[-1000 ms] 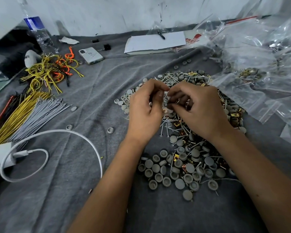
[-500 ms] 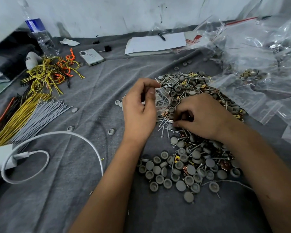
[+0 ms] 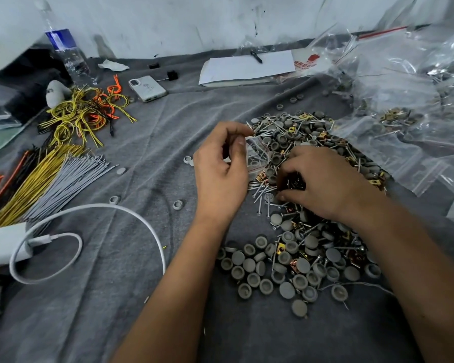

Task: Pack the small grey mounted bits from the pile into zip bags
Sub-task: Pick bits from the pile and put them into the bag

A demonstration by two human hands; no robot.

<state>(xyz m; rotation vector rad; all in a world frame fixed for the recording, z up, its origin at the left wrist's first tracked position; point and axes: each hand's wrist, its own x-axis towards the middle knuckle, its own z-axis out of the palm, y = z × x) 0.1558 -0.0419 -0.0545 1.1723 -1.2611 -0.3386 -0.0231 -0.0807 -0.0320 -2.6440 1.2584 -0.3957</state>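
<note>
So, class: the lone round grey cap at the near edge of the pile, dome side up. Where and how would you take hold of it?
Pinch the lone round grey cap across its rim, coming straight down from above. It lies flat on the grey cloth, dome up, so its top probably offers little purchase. Its near and left sides are free; other caps crowd its far side.

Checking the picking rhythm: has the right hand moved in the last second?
Yes. The right hand has dropped from beside the left hand onto the pile of grey caps and screws, nearer the person.
</note>
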